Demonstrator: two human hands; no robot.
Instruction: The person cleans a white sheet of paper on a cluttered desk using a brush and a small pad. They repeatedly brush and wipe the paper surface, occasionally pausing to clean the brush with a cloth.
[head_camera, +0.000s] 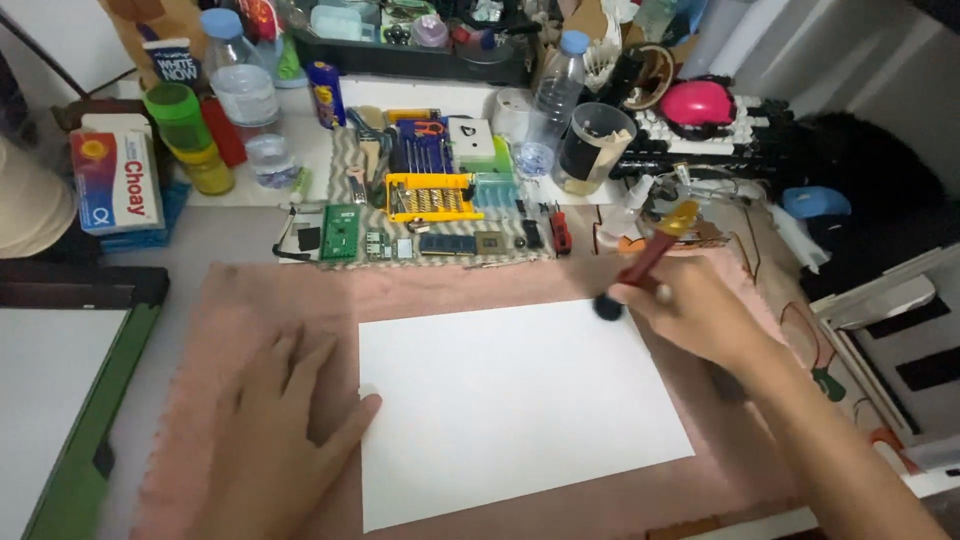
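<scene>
Pinching a red-handled brush between thumb and curled fingers, right hand closed around the lower shaft, dark bristle tip just off the fingertips and touching or hovering at the top right edge of the white paper sheet; cannot tell which. Gold cap end pointing up and away from the knuckles. Left hand lying flat, fingers spread and slightly apart, gripping nothing, thumb tip resting against the sheet's left edge, palm on the pink felt mat beneath.

Probably very light, that brush, with a stiff slim handle and soft bristles that would splay under pressure; best held low on the shaft near the ferrule, as now, for control. Paper likely thin, limp and prone to sliding or creasing; best steadied by flat pressure at an edge rather than pinched. Mat probably soft and grippy, helping the sheet stay put.

Beyond the fingertips, well apart: yellow screwdriver bit case, green circuit board, clear plastic bottle, pink round object.
</scene>
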